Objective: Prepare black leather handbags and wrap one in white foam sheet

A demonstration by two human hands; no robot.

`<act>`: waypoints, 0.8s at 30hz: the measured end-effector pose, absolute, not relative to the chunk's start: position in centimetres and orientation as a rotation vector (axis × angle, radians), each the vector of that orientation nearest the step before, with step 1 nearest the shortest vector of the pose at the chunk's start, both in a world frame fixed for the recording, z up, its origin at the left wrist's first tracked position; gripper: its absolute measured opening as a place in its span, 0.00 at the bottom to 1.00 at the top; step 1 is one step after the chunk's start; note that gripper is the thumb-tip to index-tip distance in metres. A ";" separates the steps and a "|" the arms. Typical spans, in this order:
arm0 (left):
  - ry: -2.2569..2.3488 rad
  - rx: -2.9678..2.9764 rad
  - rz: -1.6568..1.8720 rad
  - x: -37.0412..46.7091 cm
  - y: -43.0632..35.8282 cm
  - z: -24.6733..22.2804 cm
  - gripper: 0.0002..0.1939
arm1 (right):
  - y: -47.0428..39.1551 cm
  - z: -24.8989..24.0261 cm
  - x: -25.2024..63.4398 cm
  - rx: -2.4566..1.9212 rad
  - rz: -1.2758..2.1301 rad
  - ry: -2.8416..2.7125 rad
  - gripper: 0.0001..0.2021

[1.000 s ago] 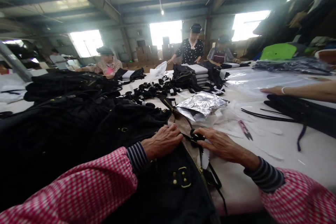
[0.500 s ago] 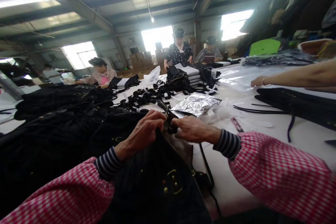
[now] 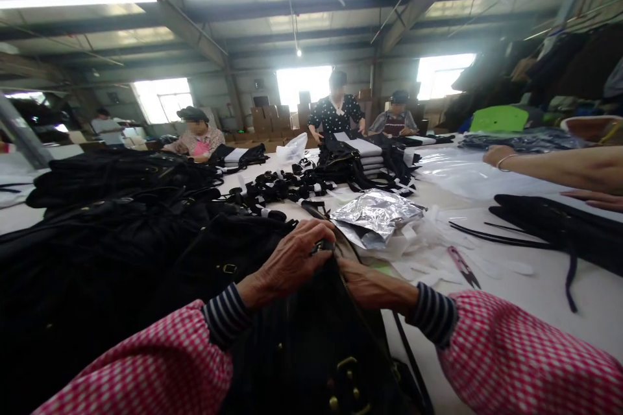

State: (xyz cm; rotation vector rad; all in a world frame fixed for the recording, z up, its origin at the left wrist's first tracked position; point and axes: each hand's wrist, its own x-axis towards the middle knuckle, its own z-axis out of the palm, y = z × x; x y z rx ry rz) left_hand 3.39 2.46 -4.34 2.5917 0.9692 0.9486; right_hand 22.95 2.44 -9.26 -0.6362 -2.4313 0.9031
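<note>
A black bag [image 3: 311, 337] with brass-coloured buckles lies in front of me, its zipped opening facing up and to the right. My left hand [image 3: 296, 259] is closed on the bag's top edge, fingers bent around a small dark piece there. Just right of it, my right hand [image 3: 367, 282] is at the opening beside the zipper, its fingertips hidden by the bag's edge, so its grip is unclear. Crumpled silver foil packaging [image 3: 377, 214] lies beyond my hands. Pink-handled snips [image 3: 463, 266] rest on the white table [image 3: 516, 292] to the right.
Black bags [image 3: 111, 233] are heaped at left. Black straps [image 3: 287, 185] lie mid-table. Another person's arm [image 3: 559, 165] reaches over clear plastic sheeting [image 3: 452, 172] at right, above another black bag [image 3: 559, 220]. Several people work across the table.
The view has shifted. My hands have moved lower relative to the foil. My right hand, earlier pinching at a dark piece above the bag, is now partly inside the opening's edge.
</note>
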 end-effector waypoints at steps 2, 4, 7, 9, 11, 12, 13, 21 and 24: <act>1.035 2.585 0.782 2.8 2.3 -6.4 0.13 | 1.4 -8.6 24.3 -0.664 1.140 -2.426 0.07; 1.068 2.674 0.544 2.2 2.0 -8.2 0.16 | 0.6 -8.0 25.2 -0.663 1.334 -2.433 0.06; 1.043 2.810 0.280 2.0 2.0 -9.0 0.16 | 0.0 -7.6 26.1 -0.624 1.498 -2.446 0.03; 1.095 2.772 0.259 2.2 2.9 -8.0 0.17 | 0.4 -7.4 26.6 -0.679 1.523 -2.419 0.06; 1.335 2.613 0.365 2.7 4.8 -6.5 0.22 | 1.7 -7.1 27.1 -0.837 1.383 -2.351 0.11; 1.502 2.502 0.448 2.9 6.1 -5.8 0.23 | 2.7 -6.9 27.2 -0.938 1.244 -2.304 0.12; 1.663 2.383 0.529 3.1 7.6 -5.3 0.24 | 3.9 -6.7 27.3 -1.033 1.083 -2.252 0.12; 1.803 1.853 0.760 5.6 18.7 -8.2 0.20 | 16.0 -6.3 24.1 -1.187 0.608 -2.187 0.21; 1.780 1.737 0.881 6.3 20.3 -9.3 0.17 | 18.1 -7.4 23.4 -1.156 0.738 -2.230 0.22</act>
